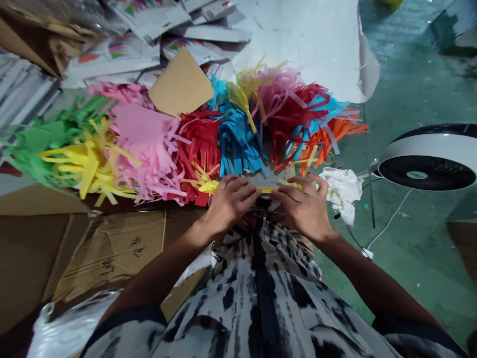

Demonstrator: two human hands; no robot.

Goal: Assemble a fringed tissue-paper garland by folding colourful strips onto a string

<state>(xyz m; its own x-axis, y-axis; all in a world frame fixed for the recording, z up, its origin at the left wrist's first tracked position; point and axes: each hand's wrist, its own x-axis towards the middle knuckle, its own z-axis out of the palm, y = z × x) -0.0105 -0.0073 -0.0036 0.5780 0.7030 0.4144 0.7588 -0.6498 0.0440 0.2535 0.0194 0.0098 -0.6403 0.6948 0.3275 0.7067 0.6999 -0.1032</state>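
My left hand [228, 201] and my right hand [304, 205] lie side by side, fingers curled and pressed onto a narrow yellow paper strip [266, 189] that runs across a grey piece at the near edge of the pile. Just beyond my fingers sit bundles of fringed paper: blue fringe [238, 141], red fringe [199, 144], pink fringe [149, 144], yellow fringe [89, 164] and green fringe [44, 141] to the left, dark red and orange fringe [335, 130] to the right. The strip's middle is partly hidden by my fingertips.
A brown card piece [181, 84] lies on top of the pile. Flattened cardboard [112, 248] lies at my left. A white crumpled rag [343, 191] and a white floor fan [428, 156] with its cable sit at right on the green floor. White sheets [316, 35] lie behind.
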